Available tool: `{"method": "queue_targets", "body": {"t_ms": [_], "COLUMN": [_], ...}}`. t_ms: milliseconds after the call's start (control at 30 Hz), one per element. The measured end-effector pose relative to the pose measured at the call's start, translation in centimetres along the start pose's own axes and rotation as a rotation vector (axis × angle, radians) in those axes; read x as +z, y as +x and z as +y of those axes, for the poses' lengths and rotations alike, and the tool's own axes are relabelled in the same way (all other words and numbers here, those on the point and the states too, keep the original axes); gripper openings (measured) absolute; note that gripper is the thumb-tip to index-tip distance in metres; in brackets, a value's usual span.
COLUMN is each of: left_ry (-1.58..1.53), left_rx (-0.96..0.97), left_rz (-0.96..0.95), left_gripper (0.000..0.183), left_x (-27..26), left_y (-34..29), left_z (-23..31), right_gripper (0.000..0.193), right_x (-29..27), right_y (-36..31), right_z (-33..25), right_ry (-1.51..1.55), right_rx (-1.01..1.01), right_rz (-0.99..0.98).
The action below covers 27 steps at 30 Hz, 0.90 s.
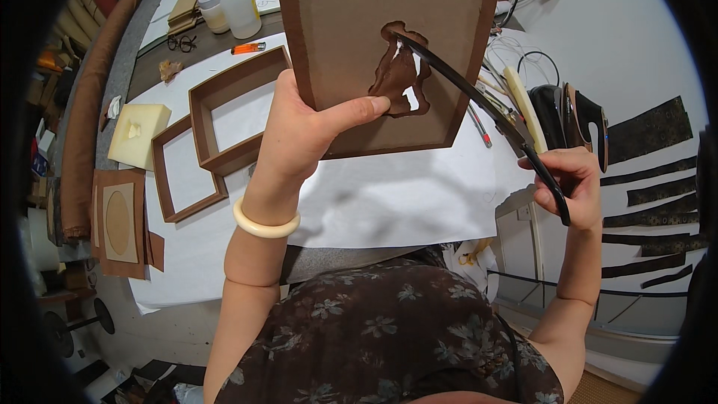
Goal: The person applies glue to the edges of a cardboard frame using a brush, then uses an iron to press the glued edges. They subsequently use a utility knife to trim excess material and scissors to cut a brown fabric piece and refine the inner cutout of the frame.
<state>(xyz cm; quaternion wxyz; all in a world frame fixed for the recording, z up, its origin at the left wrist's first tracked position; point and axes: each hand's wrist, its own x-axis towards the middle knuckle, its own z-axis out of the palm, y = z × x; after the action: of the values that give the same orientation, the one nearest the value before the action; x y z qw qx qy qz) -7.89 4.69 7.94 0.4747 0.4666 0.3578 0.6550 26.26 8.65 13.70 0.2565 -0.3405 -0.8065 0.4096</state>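
My left hand (299, 123) holds up a brown panel (336, 30), its thumb on the front face beside an irregular cutout. Dark brown leather (396, 78) edges the cutout in wavy folds, and white shows through two gaps. My right hand (572, 176) is closed round the lower end of a long, slim, bent black tool (479, 97). The tool's far end reaches the upper part of the cutout; its exact kind is unclear. Behind my left hand, a deeper brown box frame (238, 151) overlaps a shallower brown frame (196, 203) on the white-covered table.
A yellow sponge block (134, 142), an orange-handled item (248, 48) and a squeeze bottle (241, 9) stand or lie left and behind. At far left runs a long brown roll (101, 97). Pens, cables and dark leather strips (658, 194) are on the right.
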Motion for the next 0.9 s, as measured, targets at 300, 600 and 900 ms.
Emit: {"method": "queue_targets", "body": {"t_ms": [300,600,900], "left_ry": [-0.010,-0.044,-0.062], "left_rx": [0.006,0.001,-0.110], "left_rz": [0.013,0.030,-0.064], "left_gripper": [0.028,0.032,0.035], "left_x": [0.3,0.0,1.8], "left_y": [-0.1,0.1,0.3], "left_z": [-0.1,-0.3,-1.7], "right_gripper": [0.041,0.047,0.035], "right_x": [0.4,0.1,8.4], "right_y": [0.0,-0.4,4.2], "right_z": [0.4,2.1,4.6], "right_ry": [0.010,0.031,0.551], "right_rx": [-0.017,-0.145,-0.131], "right_rz": [0.016,-0.016,0.456]}}
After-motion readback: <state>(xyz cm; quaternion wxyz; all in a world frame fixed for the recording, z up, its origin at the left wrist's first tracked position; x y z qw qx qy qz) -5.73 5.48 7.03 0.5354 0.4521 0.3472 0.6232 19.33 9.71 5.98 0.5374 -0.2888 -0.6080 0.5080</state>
